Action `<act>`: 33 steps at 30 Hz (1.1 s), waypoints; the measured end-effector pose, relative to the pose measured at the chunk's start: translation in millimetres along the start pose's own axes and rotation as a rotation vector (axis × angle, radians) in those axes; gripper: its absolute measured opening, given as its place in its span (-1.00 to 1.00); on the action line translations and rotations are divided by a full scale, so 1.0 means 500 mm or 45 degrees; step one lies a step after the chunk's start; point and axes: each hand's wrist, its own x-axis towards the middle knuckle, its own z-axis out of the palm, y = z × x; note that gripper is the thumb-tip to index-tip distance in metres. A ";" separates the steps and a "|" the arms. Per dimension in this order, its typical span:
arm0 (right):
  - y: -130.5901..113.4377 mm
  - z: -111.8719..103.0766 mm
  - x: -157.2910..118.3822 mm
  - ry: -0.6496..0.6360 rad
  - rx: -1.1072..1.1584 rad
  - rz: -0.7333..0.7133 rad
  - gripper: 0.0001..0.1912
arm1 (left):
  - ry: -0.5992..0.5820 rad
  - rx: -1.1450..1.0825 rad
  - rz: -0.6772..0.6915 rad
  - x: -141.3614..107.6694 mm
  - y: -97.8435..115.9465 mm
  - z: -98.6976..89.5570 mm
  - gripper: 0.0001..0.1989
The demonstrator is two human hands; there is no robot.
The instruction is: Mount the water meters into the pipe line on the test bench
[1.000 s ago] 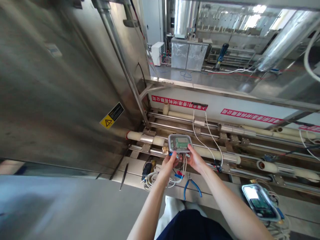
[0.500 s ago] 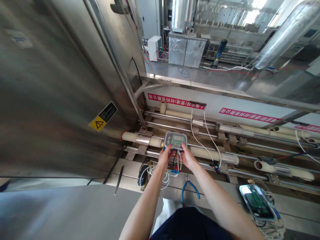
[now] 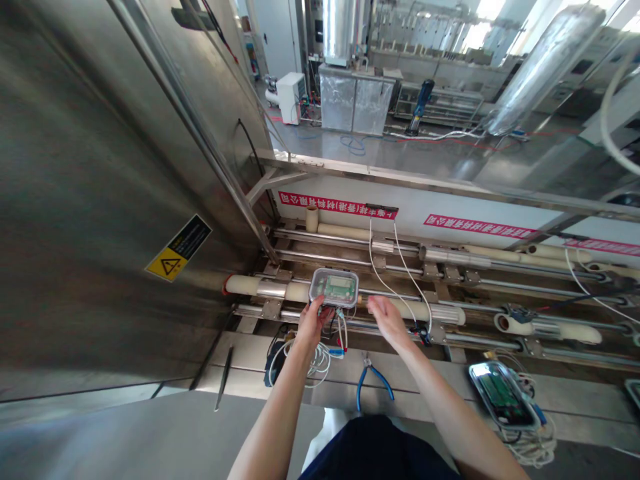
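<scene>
My left hand (image 3: 312,320) grips the near edge of an electronics box (image 3: 334,288) with a clear lid and a green circuit board inside. White and dark cables (image 3: 343,328) hang from the box's near side. To the right of the box, and apart from it, is my right hand (image 3: 387,320), its fingers curled in together over a cream tube (image 3: 407,308); whether anything is in them is hidden. Below the hands, blue-handled pliers (image 3: 369,380) lie on the metal ledge. Coiled white cable (image 3: 315,363) rests beside my left forearm.
A second clear-lidded box (image 3: 504,395) with coiled cable sits on the ledge (image 3: 425,393) at right. A dark thin tool (image 3: 225,377) lies at left. Metal rails (image 3: 345,261) run behind the hands. A steel cabinet wall (image 3: 110,167) with a warning label (image 3: 179,247) rises at left.
My right hand has let go of the box and moved off to its right, fingers curled. The left hand alone keeps hold of it. The whole view has shifted slightly.
</scene>
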 end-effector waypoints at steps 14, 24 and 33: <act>0.100 -0.361 0.043 0.820 -0.928 0.561 -0.61 | 0.032 0.003 -0.031 0.003 0.008 0.004 -0.79; 0.127 -0.325 0.061 0.656 -1.053 0.583 -0.58 | 0.046 0.054 -0.024 0.003 0.009 0.002 -0.85; 0.145 -0.327 0.000 0.613 -1.143 0.224 -0.62 | -0.057 0.382 0.007 -0.028 0.038 -0.022 -0.79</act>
